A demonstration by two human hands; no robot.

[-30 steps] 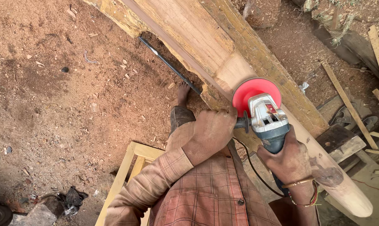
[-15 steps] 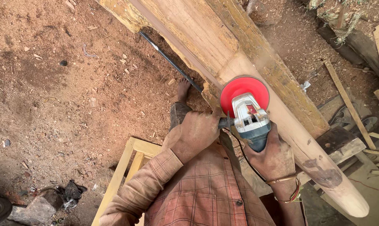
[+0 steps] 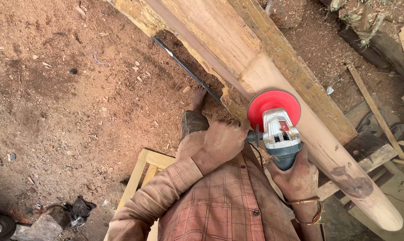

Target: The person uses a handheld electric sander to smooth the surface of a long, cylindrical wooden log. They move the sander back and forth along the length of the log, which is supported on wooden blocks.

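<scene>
Above sawdust ground [image 3: 77, 102], both hands clamp the grinder [image 3: 280, 134] on the log [image 3: 237, 49]: left hand [image 3: 222, 140] beside, right hand [image 3: 298, 176] behind.

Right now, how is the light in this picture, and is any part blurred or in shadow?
Head view: soft, even daylight, no glare. The log and sawdust ground are sharp. The red disc of the grinder looks smooth, no detail readable. Left hand and right hand are clear. The lower left corner is dim.
</scene>
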